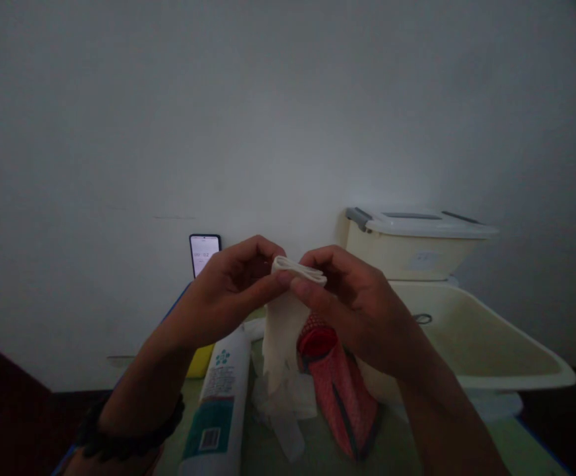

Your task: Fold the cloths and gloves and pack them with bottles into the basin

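A folded white cloth strip (288, 324) is pinched between both hands, its layered top edge facing me and its length hanging down toward the table. My left hand (236, 281) grips the left end of the fold, thumb in front and fingers behind. On the right end, my right hand (352, 297) holds it the same way, the two thumbs close together. Below the hands lie crumpled translucent white pieces (288, 410). Just right of the strip is a red patterned fabric item (342, 396) with a dark stripe and a round opening.
A white package with a teal label (218, 416) lies to the left, beside something yellow (199, 362). A phone (205, 251) stands upright near the wall. To the right are an open cream bin (486, 337) holding a small metal loop (421, 318), and a lidded box (417, 244) behind it.
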`<action>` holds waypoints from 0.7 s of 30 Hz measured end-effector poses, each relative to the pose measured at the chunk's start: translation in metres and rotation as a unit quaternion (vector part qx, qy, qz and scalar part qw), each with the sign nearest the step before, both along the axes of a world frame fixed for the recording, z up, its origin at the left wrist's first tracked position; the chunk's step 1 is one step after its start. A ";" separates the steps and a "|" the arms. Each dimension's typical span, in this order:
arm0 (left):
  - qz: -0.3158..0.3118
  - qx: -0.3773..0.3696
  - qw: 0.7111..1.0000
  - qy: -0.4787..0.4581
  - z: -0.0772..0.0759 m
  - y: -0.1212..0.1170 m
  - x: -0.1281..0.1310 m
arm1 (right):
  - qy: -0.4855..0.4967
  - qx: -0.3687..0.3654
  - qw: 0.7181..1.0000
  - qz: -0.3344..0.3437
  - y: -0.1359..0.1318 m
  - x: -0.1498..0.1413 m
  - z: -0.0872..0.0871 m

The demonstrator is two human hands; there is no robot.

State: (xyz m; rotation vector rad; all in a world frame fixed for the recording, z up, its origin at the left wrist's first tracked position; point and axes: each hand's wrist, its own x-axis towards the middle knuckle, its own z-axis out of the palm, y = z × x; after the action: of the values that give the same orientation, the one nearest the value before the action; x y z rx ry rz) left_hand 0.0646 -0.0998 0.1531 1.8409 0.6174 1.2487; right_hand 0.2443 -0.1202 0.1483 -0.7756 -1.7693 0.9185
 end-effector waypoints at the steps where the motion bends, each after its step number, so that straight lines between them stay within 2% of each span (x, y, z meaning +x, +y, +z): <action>1: -0.012 -0.007 1.000 -0.005 0.000 0.000 0.000 | 0.016 -0.014 1.000 -0.001 0.001 -0.001 -0.001; 5: -0.059 -0.049 0.997 -0.028 -0.005 0.002 0.005 | 0.072 -0.026 0.997 -0.018 0.005 -0.003 -0.002; 8: -0.070 -0.090 0.993 -0.019 -0.012 0.002 0.012 | 0.123 -0.033 0.992 -0.013 0.007 -0.004 0.001; 15: -0.106 -0.165 0.969 0.150 -0.020 0.006 0.018 | 0.211 -0.053 0.976 -0.028 0.016 0.006 0.001; 21: -0.113 -0.205 0.947 0.218 -0.020 0.008 0.019 | 0.247 -0.026 0.967 -0.060 0.023 0.023 0.004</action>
State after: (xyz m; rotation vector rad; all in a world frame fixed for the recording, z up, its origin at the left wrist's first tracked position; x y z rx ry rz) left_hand 0.0834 -0.0922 0.1330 1.7701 0.8087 0.5088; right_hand 0.2670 -0.0974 0.1526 -0.6126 -1.2544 0.9798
